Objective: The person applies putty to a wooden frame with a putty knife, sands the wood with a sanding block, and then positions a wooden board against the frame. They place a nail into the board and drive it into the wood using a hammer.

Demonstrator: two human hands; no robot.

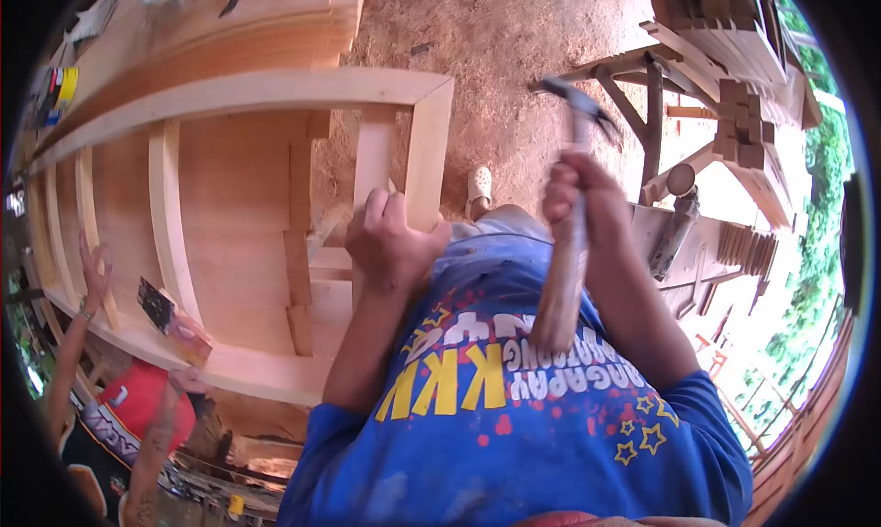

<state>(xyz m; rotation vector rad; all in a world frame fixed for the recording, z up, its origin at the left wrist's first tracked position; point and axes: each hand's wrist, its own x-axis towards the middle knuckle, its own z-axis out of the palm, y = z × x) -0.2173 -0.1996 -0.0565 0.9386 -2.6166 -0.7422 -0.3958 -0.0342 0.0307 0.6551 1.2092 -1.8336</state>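
My right hand grips a claw hammer by its wooden handle. Its dark metal head is raised beyond my fist, apart from the wood. My left hand is closed around the near end of a pale wooden frame, close to my body. An upright wooden slat stands just inside that end piece, near my knuckles. The frame has a mitred corner and several crosspieces. Whether a nail sits under my left fingers is hidden.
A co-worker leans in at lower left, one hand on the frame. A dark-bladed tool rests on the frame's rail. Stacked boards and a wooden stand are on the right. Brown ground shows ahead.
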